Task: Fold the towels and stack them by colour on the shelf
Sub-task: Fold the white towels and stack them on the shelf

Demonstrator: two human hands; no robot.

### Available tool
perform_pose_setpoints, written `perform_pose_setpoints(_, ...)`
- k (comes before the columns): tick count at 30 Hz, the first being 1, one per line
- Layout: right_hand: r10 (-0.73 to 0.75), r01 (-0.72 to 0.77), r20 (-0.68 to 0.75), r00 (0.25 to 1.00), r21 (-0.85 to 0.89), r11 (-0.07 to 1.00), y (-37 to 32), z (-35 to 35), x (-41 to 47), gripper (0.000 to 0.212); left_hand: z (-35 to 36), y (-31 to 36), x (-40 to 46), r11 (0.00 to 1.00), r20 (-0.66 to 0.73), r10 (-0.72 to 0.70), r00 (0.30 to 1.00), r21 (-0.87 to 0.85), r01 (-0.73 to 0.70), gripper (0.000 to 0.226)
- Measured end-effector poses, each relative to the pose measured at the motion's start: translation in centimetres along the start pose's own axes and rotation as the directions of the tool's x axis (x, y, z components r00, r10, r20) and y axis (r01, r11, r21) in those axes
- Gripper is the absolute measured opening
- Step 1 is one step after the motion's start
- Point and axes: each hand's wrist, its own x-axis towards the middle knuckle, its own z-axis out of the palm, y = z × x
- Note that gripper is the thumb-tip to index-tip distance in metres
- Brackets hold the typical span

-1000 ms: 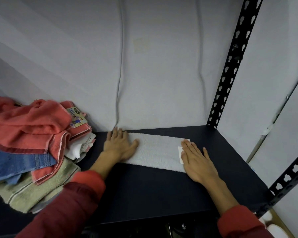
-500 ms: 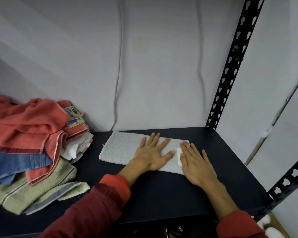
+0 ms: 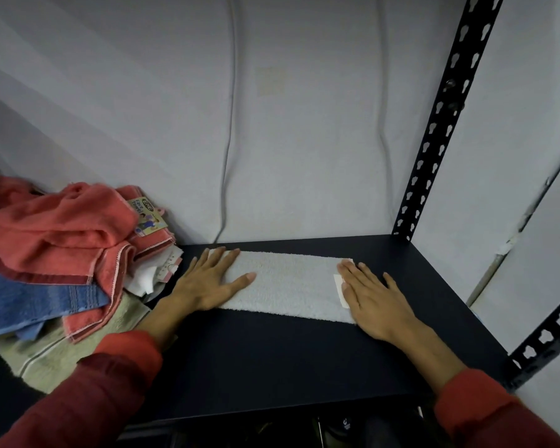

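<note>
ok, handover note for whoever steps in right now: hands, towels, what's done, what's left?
Left hand: open, flat on the left end of the white towel.
Right hand: open, flat on its right end, next to the label.
White towel: folded into a long strip, lying flat on the dark shelf, not yet folded short.
Unfolded pile at the left of the shelf: coral towels on top, a blue one and a pale green one beneath, some white cloth.
Done: first fold of the white towel.
Left: finish folding it, fold the pile, stack by colour. No stacks show yet.
</note>
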Motion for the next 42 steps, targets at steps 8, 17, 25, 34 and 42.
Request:
perform_pose_setpoints(8, 0.085, -0.137, -0.198, 0.976, -0.267, 0.954, 3.6, -3.0, 2.1, 0.077, -0.6, 0.4, -2.0, 0.991, -0.265, 0.079, 0.961, -0.08, -0.104, 0.05)
perform_pose_setpoints(17, 0.218, -0.219, 0.02, 0.976, 0.023, 0.976, 0.1, -0.8, 3.4, 0.072, 1.3, 1.6, -3.6, 0.938, -0.251, 0.172, 0.953, -0.253, -0.236, 0.03)
perform_pose_setpoints(25, -0.071, 0.05, -0.113, 0.991, -0.182, 0.982, 2.3, -3.2, 7.6, 0.085, 3.0, 3.2, -6.9, 0.871, -0.246, 0.233, 0.941, -0.378, -0.315, 0.031)
perform_pose_setpoints(34, -0.125, 0.235, -0.283, 0.951, 0.397, 0.887, -5.5, 0.2, -5.6, 0.047, 2.8, 4.4, -8.7, 0.754, -0.36, 0.27, 0.893, -0.498, -0.428, 0.012)
perform_pose_setpoints(42, 0.001, 0.253, -0.44, 0.898, 0.518, 0.817, -5.1, 3.2, -11.8, 0.029, 3.7, 4.7, -9.8, 0.822, -0.352, 0.262, 0.899, -0.406, -0.399, 0.015)
